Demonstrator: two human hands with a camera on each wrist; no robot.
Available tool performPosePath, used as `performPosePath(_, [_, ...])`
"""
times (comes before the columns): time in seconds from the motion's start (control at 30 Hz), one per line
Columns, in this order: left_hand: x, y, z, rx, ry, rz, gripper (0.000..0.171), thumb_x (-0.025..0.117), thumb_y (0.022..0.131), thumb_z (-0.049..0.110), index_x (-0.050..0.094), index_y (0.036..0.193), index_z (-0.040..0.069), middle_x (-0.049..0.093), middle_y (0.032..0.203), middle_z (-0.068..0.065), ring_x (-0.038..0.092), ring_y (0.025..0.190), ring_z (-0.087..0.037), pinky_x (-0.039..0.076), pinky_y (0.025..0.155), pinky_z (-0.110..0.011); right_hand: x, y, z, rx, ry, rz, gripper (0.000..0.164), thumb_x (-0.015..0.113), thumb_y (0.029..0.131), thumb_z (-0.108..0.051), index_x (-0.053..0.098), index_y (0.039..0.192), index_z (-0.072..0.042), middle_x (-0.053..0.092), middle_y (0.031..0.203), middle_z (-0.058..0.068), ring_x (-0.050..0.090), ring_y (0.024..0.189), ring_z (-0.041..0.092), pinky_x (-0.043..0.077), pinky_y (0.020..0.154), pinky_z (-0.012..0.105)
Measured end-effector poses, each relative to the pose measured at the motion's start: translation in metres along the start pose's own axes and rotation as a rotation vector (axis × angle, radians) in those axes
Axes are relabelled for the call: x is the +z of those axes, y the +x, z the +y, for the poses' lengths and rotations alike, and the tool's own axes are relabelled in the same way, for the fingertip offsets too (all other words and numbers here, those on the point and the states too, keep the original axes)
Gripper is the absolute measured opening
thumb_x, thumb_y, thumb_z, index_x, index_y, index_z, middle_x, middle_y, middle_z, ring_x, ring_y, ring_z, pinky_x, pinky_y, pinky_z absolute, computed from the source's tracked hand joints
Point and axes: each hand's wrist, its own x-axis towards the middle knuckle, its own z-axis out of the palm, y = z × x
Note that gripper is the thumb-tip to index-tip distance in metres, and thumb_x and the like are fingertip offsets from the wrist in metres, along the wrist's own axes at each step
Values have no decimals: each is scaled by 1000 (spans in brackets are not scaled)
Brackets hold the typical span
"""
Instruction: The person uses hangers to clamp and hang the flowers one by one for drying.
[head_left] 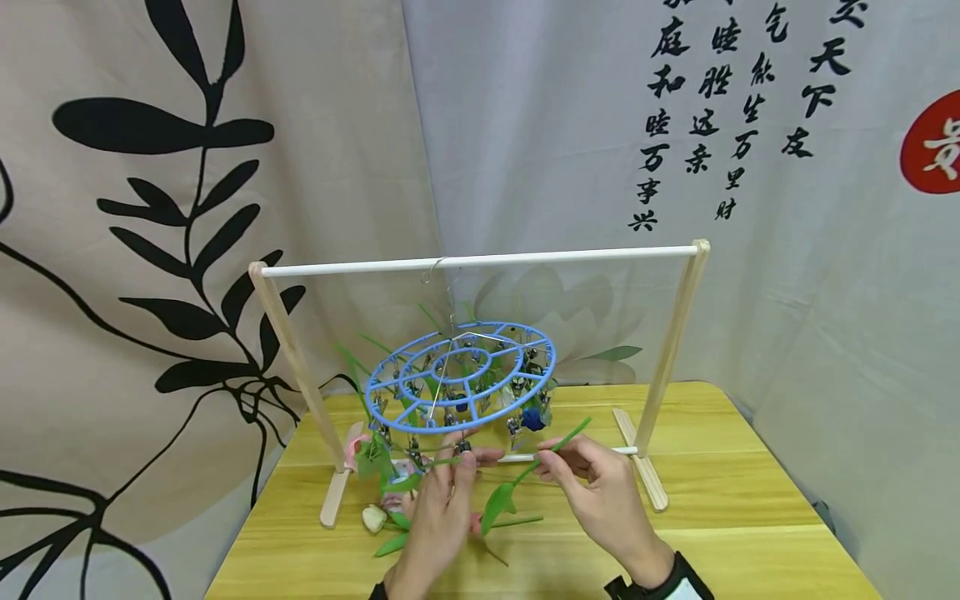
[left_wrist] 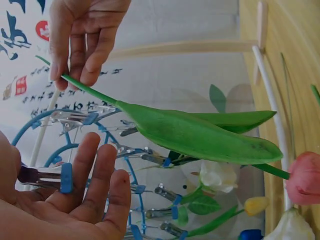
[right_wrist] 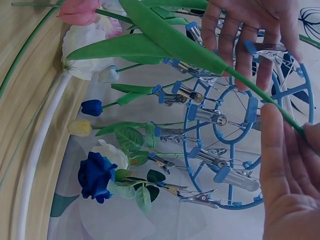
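Note:
My right hand (head_left: 603, 496) pinches the green stem (left_wrist: 92, 91) of an artificial pink tulip (left_wrist: 305, 177) between thumb and fingers. The tulip's long leaves (left_wrist: 200, 135) spread below the grip, and its bloom hangs low over the table. With thumb and index finger, my left hand (head_left: 442, 504) holds a metal clip (left_wrist: 45, 177) with blue tips, its other fingers extended behind. This clip belongs to the round blue hanging rack (head_left: 461, 379). Several clips on the rack grip flowers, among them a blue rose (right_wrist: 97, 177), a yellow tulip (right_wrist: 80, 127) and a small blue tulip (right_wrist: 91, 107).
The rack hangs by a hook (head_left: 433, 271) from the white bar (head_left: 570, 257) of a wooden stand (head_left: 671, 350). On the wooden table (head_left: 720, 533), a white flower (head_left: 373, 518) and other stems lie left of and below the rack. A printed curtain (head_left: 525, 125) stands behind.

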Motion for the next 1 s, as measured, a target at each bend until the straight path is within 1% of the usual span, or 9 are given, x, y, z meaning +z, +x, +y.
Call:
performPosePath(0.07, [0, 2, 1, 20, 0, 21, 41, 39, 130, 22, 78, 139, 34, 86, 128, 13, 81, 95, -5, 52, 107, -32, 0, 1, -1, 0, -7, -3, 25, 78, 106, 11, 83, 116, -11, 88, 111, 15, 86, 87, 7, 72, 75, 29])
performPosePath(0.13, [0, 3, 1, 40, -7, 24, 41, 40, 129, 19, 79, 139, 30, 87, 126, 11, 79, 111, -11, 60, 99, -31, 1, 3, -1, 8, -15, -9, 25, 78, 106, 9, 83, 118, -13, 88, 110, 11, 85, 86, 6, 72, 75, 28])
performPosePath(0.27, [-2, 2, 3, 19, -45, 3, 34, 44, 128, 19, 71, 148, 24, 90, 122, 6, 82, 112, -16, 63, 96, -28, 2, 6, -3, 12, -20, -19, 24, 79, 107, 7, 83, 118, -15, 88, 109, 11, 84, 86, 5, 72, 76, 26])
performPosePath(0.5, [-8, 1, 6, -94, -160, -31, 25, 60, 124, 29, 76, 138, 16, 89, 125, 0, 84, 122, -19, 62, 110, -23, 4, 9, -4, 8, 4, -32, 24, 78, 108, 7, 83, 120, -13, 88, 108, 11, 86, 86, 8, 73, 77, 29])
performPosePath(0.6, [-7, 2, 5, -89, -188, -24, 19, 67, 121, 25, 80, 130, 15, 89, 122, 2, 85, 122, -17, 61, 112, -20, 5, 10, -4, 14, 6, -33, 24, 78, 108, 7, 83, 120, -13, 88, 108, 10, 85, 86, 7, 73, 76, 30])
performPosePath(0.77, [-7, 5, 3, -33, -199, -5, 12, 72, 117, 18, 83, 117, 18, 89, 117, 1, 85, 117, -13, 63, 108, -20, 6, 13, -4, 10, 10, -35, 20, 78, 108, 6, 82, 117, -11, 88, 111, 11, 87, 84, 12, 73, 76, 29])
performPosePath(0.8, [-7, 6, 3, -22, -196, -3, 12, 72, 117, 17, 84, 116, 17, 89, 117, 0, 85, 114, -11, 63, 105, -19, 7, 14, -4, 2, 11, -34, 19, 78, 108, 7, 82, 116, -10, 88, 112, 12, 87, 83, 15, 73, 76, 29])
performPosePath(0.9, [-7, 7, 3, -17, -200, 0, 12, 73, 116, 18, 84, 114, 17, 89, 116, -5, 81, 81, -5, 66, 72, -19, 7, 15, -5, 9, 20, -32, 17, 78, 108, 6, 81, 114, -9, 88, 114, 14, 87, 83, 18, 73, 76, 28])
performPosePath(1.0, [-9, 7, 4, -44, -216, 0, 12, 73, 116, 21, 84, 113, 15, 89, 116, -9, 64, 50, -3, 54, 43, -25, 8, 16, -5, 7, 27, -32, 14, 77, 109, 7, 81, 115, -5, 87, 115, 18, 87, 84, 15, 73, 75, 29])
